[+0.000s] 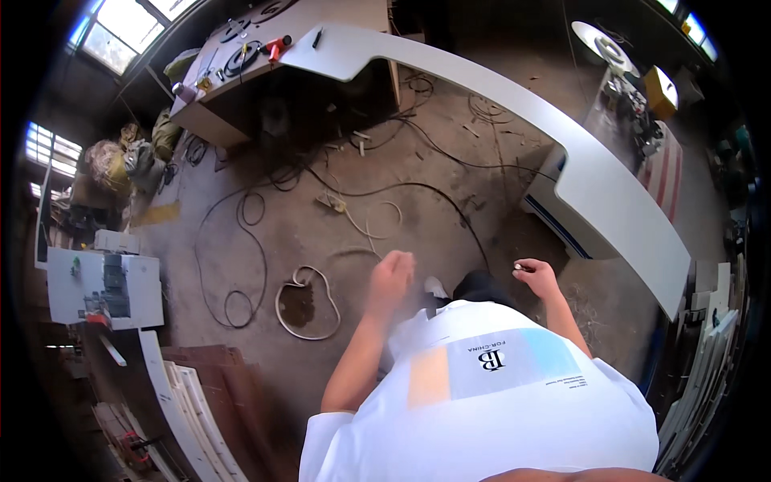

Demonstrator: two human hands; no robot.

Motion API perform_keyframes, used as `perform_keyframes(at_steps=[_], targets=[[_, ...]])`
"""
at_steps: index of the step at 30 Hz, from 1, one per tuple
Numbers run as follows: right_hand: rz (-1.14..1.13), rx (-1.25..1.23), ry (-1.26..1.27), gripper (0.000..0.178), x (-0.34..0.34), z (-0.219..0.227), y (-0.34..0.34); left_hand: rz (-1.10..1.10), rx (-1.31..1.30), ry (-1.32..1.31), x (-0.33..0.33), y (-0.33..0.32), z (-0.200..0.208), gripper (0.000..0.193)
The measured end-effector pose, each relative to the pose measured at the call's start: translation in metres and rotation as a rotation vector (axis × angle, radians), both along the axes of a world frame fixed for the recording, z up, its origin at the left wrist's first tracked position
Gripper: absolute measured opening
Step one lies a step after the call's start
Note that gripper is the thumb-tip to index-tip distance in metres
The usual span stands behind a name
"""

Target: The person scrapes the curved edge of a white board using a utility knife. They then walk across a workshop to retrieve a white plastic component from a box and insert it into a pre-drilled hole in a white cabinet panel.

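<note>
My left hand (392, 279) hangs over the floor in front of my body, smeared by motion, so its fingers do not show clearly. To the right, my right hand (536, 277) is closed, with a small pale thing at its fingertips that is too small to name. Ahead of me a long white panel (498, 95) with a curved cut-out edge spans from the workbench (210, 112) towards the right. A black pen-like stick (317, 38) lies on its far left end. Neither hand touches the panel.
A red-and-black power tool (279, 48) lies on the workbench. Black cables (434, 189) and a pale hose loop (279, 309) cross the floor. A white cabinet-like box (554, 210) stands under the panel. Boards (197, 414) lean at lower left, near a machine with a green motor (112, 277).
</note>
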State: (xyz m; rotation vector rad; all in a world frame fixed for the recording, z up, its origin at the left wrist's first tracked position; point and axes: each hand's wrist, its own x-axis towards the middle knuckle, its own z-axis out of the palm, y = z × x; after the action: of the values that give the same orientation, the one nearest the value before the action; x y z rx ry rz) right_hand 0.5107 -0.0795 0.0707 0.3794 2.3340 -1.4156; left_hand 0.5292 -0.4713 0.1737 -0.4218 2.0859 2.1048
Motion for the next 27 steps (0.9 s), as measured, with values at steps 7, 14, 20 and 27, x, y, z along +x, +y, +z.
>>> perform_keyframes(at_steps=[7, 14, 20, 27], targets=[[-0.147, -0.292, -0.11, 0.032, -0.165, -0.019, -0.071, -0.197, -0.026, -0.064, -0.205, -0.043, -0.006, 0.016], [0.014, -0.213, -0.036, 0.027, -0.385, -0.07, -0.165, -0.04, -0.174, -0.323, -0.354, -0.134, -0.091, 0.016], [0.04, -0.202, -0.108, 0.031, -0.531, -0.014, -0.25, 0.065, -0.169, -0.164, -0.541, -0.236, -0.088, 0.014], [-0.004, -0.177, -0.073, 0.028, -0.624, -0.028, -0.342, 0.158, -1.074, 0.248, -0.838, -0.406, -0.158, 0.048]])
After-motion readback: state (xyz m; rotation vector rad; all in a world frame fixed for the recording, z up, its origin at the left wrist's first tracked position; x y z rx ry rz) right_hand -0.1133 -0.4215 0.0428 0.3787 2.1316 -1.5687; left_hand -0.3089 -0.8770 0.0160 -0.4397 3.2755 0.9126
